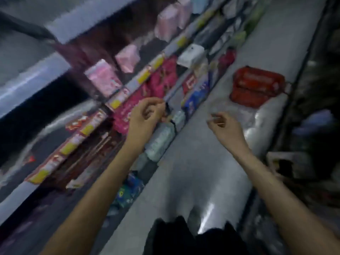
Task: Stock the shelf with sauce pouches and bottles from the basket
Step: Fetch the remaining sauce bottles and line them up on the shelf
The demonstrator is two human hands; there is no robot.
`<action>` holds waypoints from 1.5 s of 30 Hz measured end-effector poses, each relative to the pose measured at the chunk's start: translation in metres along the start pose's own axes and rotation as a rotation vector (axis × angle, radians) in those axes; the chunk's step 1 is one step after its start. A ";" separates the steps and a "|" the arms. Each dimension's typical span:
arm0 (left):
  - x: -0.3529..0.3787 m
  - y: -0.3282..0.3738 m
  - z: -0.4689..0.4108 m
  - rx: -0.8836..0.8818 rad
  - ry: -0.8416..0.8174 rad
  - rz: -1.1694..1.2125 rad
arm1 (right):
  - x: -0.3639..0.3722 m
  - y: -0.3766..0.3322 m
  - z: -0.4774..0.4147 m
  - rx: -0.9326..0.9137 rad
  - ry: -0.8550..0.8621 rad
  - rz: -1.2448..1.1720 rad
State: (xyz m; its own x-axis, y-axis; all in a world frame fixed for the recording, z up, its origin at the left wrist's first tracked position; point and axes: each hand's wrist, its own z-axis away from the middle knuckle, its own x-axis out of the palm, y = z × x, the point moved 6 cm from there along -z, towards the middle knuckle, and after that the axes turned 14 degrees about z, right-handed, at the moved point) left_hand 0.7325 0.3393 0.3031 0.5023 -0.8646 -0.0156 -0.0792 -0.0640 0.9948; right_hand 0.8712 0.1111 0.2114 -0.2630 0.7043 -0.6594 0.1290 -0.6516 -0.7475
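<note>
The frame is blurred and tilted. A red basket (257,85) stands on the grey floor at the upper right, well beyond both hands. My left hand (145,113) hovers in front of the shelf (128,85), by pink-red pouches (128,111), with loosely curled fingers and nothing visibly held. My right hand (225,126) hangs over the floor between shelf and basket, its fingers loosely curled and empty. Red sauce pouches (86,124) lie on the shelf to the left of my left hand.
Shelf rows run diagonally with yellow price tags (143,76), pink packs (103,78) above and blue packs (196,94) low down. Pale wrapped packs (161,138) line the bottom shelf. A clear plastic sheet (261,124) lies on the aisle floor. Dark goods stand at the right.
</note>
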 end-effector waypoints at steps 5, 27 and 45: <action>0.099 -0.165 0.013 -0.469 -0.389 -0.170 | -0.023 0.203 0.036 0.534 -0.084 0.076; 0.253 -0.409 -0.241 -1.169 -0.556 -0.547 | -0.098 0.419 -0.187 1.059 -0.176 0.020; 0.571 -0.438 -0.586 -0.979 -0.767 -0.547 | -0.212 0.506 -0.501 1.119 -0.478 0.162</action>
State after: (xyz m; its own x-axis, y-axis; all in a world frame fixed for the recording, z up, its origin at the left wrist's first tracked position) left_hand 1.5589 0.1655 -0.0829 -0.3553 -0.9209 -0.1600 0.7742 -0.3859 0.5017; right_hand 1.4710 -0.2269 -0.0669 -0.6748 0.5723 -0.4660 -0.6373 -0.7703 -0.0232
